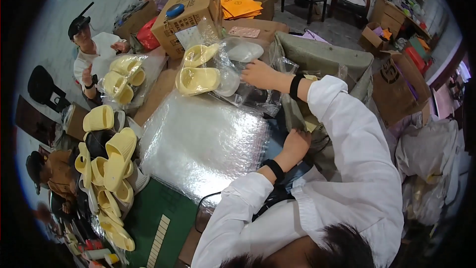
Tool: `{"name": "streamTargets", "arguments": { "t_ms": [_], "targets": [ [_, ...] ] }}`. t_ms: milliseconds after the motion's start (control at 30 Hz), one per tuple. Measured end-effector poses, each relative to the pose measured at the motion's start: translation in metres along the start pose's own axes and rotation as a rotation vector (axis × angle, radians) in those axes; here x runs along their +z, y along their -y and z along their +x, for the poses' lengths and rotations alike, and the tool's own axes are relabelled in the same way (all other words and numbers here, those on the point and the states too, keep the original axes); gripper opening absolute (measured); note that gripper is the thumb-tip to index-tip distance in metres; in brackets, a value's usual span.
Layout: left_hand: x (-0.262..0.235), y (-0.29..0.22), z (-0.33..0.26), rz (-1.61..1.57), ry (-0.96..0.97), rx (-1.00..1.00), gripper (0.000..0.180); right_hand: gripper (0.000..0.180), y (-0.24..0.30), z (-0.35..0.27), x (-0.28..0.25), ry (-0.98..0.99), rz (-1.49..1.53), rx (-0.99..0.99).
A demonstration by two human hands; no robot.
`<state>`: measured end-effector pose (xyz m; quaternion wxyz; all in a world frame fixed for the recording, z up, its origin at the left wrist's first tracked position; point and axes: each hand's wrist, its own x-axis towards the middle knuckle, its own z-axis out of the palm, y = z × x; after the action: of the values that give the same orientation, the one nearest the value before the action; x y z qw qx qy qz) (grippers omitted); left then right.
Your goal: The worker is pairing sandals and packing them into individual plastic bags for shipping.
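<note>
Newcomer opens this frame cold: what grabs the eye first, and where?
Probably the shiny clear plastic, glaring in the middle of the picture. Next, the heap of pale yellow slippers to its left, beside a green mat. Then the plastic-wrapped yellow slippers just beyond the plastic, with the person's right hand close on their right.

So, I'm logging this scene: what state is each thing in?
Grey-green sack, open
Left hand, at its edge
Central slippers, in clear plastic
Right hand, beside them
Upper-left slippers, bagged
Left slipper pile, loose
Plastic sheeting, flat
Box under blue roll, looks closed
Orange sheets, stacked
</note>
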<state>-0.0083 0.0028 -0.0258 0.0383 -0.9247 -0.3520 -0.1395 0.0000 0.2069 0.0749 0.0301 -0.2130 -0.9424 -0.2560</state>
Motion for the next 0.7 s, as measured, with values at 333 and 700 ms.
{"name": "streamTargets", "arguments": {
  "t_ms": [333, 700],
  "targets": [
    [-0.013, 0.005, -0.002, -0.102, 0.117, -0.011, 0.023, 0.014, -0.041, -0.031, -0.048, 0.005, 0.274, 0.170],
    [-0.016, 0.008, 0.001, -0.120, 0.129, 0.055, 0.028, 0.057, 0.012, -0.049, 0.005, 0.085, 0.240, 0.157]
  ]
}}
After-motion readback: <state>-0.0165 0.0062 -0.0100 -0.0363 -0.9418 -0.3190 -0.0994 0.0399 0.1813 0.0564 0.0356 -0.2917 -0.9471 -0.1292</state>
